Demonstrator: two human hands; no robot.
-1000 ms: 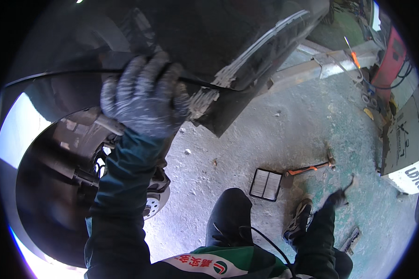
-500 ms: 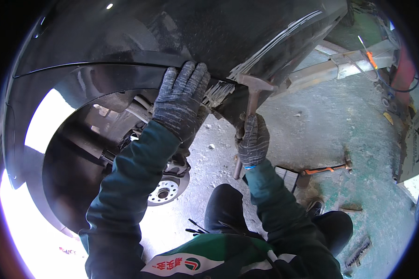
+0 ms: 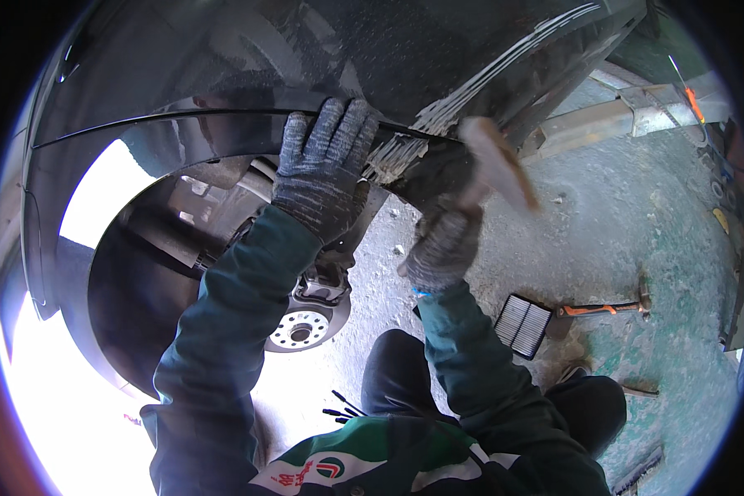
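Note:
My left hand (image 3: 322, 169), in a grey knitted glove, grips the edge of a dark car's wheel arch (image 3: 182, 120), just left of a scraped, dented patch of fender (image 3: 405, 153). My right hand (image 3: 442, 240), gloved the same way, is raised beside that patch and holds a wooden-handled tool (image 3: 496, 165). The tool is blurred by motion and its head is hard to make out; it lies against the damaged metal. Both sleeves are dark green.
Inside the open wheel well sit a bare wheel hub (image 3: 306, 326) and suspension parts. On the concrete floor to the right lie a rectangular air filter (image 3: 525, 322) and an orange-handled hammer (image 3: 608, 307). A metal beam (image 3: 628, 116) lies farther back.
My right hand came up from the floor at the right, holding the tool, and now swings it at the dented fender. My left hand stays on the arch edge.

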